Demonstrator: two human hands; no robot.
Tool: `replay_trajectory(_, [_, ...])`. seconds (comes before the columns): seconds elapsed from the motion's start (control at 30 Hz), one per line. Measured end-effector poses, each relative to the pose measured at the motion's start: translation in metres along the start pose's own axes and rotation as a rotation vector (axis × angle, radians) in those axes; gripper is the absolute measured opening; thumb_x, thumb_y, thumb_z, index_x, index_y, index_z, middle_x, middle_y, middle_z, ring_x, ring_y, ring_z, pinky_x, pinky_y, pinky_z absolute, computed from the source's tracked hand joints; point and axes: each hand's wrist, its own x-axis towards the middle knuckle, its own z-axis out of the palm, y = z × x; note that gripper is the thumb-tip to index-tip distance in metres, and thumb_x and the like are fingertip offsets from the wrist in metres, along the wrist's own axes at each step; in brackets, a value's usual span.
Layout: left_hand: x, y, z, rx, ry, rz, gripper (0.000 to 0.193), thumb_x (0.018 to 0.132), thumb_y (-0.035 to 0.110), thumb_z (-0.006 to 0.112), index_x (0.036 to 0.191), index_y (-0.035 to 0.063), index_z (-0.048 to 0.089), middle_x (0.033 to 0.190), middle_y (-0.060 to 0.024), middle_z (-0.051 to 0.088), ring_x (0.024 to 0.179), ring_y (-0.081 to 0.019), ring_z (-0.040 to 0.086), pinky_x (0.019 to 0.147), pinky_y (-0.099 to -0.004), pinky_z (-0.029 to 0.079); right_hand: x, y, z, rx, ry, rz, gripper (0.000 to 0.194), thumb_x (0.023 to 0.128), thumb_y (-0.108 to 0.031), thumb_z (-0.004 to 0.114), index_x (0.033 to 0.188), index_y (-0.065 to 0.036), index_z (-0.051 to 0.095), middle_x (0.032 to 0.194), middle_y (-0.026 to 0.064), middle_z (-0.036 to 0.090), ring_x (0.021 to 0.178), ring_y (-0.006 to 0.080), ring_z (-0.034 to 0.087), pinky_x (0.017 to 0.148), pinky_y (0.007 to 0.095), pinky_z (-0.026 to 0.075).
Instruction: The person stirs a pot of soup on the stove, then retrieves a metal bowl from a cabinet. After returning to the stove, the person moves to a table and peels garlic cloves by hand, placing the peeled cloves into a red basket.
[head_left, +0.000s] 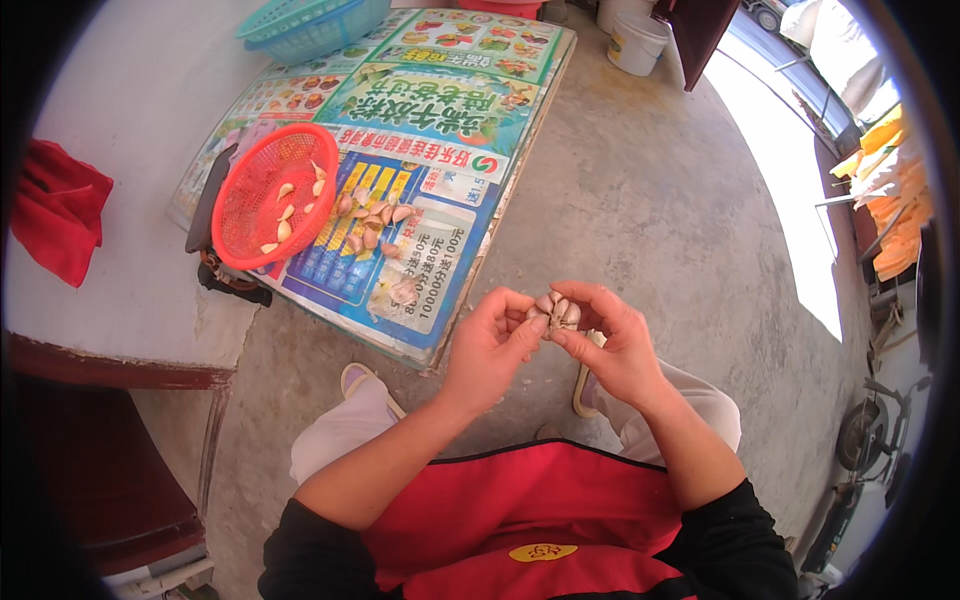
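Between my two hands, above the concrete floor, is a garlic bulb (556, 309) whose cloves have begun to spread apart. My left hand (487, 345) grips its left side with thumb and fingers. On its right side, the thumb and fingers of my right hand (611, 337) pinch the bulb. To the left, unpeeled garlic cloves (371, 221) lie in a loose group on the poster-covered low table (420, 150). A red plastic colander (247, 184) beside them holds several peeled cloves (285, 230). Papery garlic skins (394, 292) are scattered near the table's front.
A turquoise plastic basket (315, 30) stands at the table's far end. A red cloth (60, 210) hangs at the left wall. White buckets (637, 43) stand on the floor beyond the table, near an open door (694, 37). A parked two-wheeler (862, 450) is at far right.
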Motion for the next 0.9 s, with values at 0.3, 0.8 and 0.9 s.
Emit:
replay_trajectory(0.3, [-0.0001, 0.0032, -0.0016, -0.084, -0.025, -0.056, 0.022, 0.094, 0.013, 0.053, 0.112, 0.0015, 0.056, 0.09, -0.0041, 0.061, 0.076, -0.0091, 0.056, 0.069, -0.0242, 0.046, -0.001, 0.01, -0.0023, 0.16, -0.011, 0.068, 0.042, 0.082, -0.006, 0.067, 0.122, -0.005, 0.053, 0.098, 0.0053, 0.064, 0.087, 0.0133, 0.062, 0.079, 0.0277, 0.05])
replay_trajectory(0.8, [0.0014, 0.0062, -0.0044, -0.441, -0.044, -0.317, 0.023, 0.096, 0.018, 0.047, 0.116, 0.0059, 0.05, 0.102, -0.0049, 0.059, 0.085, -0.0111, 0.056, 0.073, -0.0279, 0.048, 0.0003, 0.0073, -0.0048, 0.288, -0.044, 0.074, 0.041, 0.085, -0.005, 0.062, 0.124, -0.004, 0.052, 0.101, 0.0037, 0.061, 0.089, 0.0106, 0.059, 0.081, 0.0265, 0.047])
replay_trajectory(0.9, [0.0011, 0.0091, -0.0031, -0.371, -0.032, -0.323, 0.022, 0.094, 0.015, 0.048, 0.114, 0.0057, 0.049, 0.103, -0.0052, 0.058, 0.085, -0.0117, 0.057, 0.071, -0.0277, 0.048, -0.0002, 0.0012, -0.0046, 0.208, -0.066, 0.05, 0.041, 0.084, -0.006, 0.062, 0.124, -0.005, 0.053, 0.101, 0.004, 0.06, 0.088, 0.0112, 0.059, 0.081, 0.0266, 0.047])
